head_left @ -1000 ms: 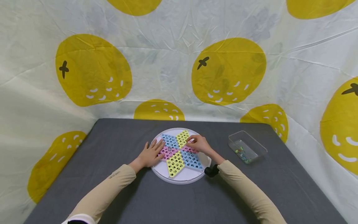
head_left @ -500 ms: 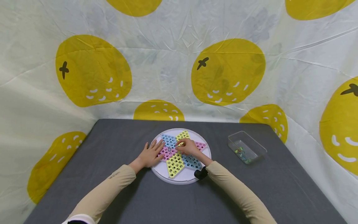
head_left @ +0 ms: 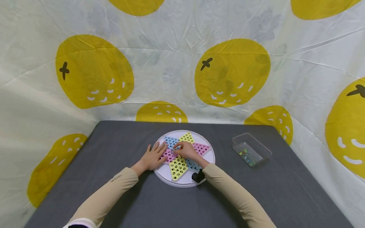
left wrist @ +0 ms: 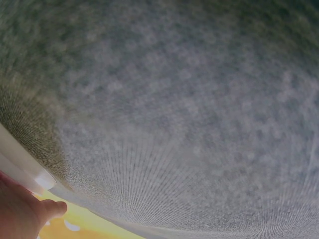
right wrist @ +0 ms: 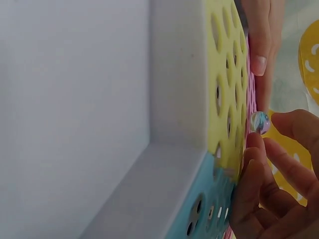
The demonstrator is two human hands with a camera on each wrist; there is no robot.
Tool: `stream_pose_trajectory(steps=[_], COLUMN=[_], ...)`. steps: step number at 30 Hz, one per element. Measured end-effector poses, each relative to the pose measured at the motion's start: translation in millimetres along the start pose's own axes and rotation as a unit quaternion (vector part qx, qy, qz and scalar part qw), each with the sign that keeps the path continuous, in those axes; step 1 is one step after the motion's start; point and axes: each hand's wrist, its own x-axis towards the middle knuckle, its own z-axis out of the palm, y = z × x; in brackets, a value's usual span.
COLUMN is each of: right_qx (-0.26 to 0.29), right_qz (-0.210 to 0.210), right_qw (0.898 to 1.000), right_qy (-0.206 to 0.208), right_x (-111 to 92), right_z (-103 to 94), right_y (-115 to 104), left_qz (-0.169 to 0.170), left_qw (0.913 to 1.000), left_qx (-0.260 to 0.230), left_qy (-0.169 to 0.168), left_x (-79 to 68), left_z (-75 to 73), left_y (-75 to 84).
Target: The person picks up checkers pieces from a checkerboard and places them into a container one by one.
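Note:
A glass marble point(right wrist: 260, 122) shows at the fingertips of my right hand point(head_left: 186, 150), close over the pink part of a star-shaped board point(head_left: 179, 167). In the right wrist view, one fingertip point(right wrist: 279, 120) meets its upper side and another finger lies just below. The board has yellow, blue and pink points full of round holes and sits on a round white tray point(head_left: 185, 183). My left hand point(head_left: 154, 157) lies flat with spread fingers over the board's left side, partly covering the pink and blue points. In the left wrist view, part of that hand shows at the lower left corner.
To the right stands a clear plastic box point(head_left: 262, 151) with several marbles point(head_left: 247, 156) inside. Dark grey cloth point(head_left: 142, 202) covers the table. Behind and beside it hangs a white curtain point(head_left: 165, 63) printed with large yellow fruit.
My right hand has moved left across the board, from its right pink point past the centre to the left pink one. My left hand has stayed in place.

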Motion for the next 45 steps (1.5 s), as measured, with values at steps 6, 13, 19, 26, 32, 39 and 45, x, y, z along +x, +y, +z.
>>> stream_pose_trajectory(steps=[6,13,19,26,32,39,45], right_qx=[-0.045,-0.057,-0.050,-0.047,-0.039,-0.036,-0.031], right_qz=[-0.013,-0.022,-0.023,-0.024,-0.034,-0.034,-0.025], right_qw=[0.999,0.998,0.998,0.999,0.999,0.999,0.999], right_qy=[0.009,0.002,0.000,-0.003,-0.001,0.001,0.002], right_x=[4.6,5.8,4.1,1.5,0.2,-0.2,-3.6], right_z=[2.8,6.0,7.6,6.2,4.6,3.2,-1.2], right_y=[-1.9,-2.4,-3.8,-6.8,-7.8,-5.6,-4.5], left_qz=[0.001,-0.001,-0.002,0.001,0.003,0.003,0.004], left_qw=[1.0000,1.0000,1.0000,1.0000,1.0000,1.0000,1.0000], left_qx=[-0.004,0.005,0.003,0.001,0.001,0.005,0.003], left_qy=[0.003,0.000,-0.002,-0.003,-0.003,-0.003,-0.003], left_x=[0.8,0.5,1.2,-0.2,-1.8,0.2,0.9], left_z=[-0.5,1.8,3.7,1.2,-1.8,0.6,2.1], left_y=[-1.0,-2.4,-3.2,-2.7,-1.5,-2.6,-2.9])
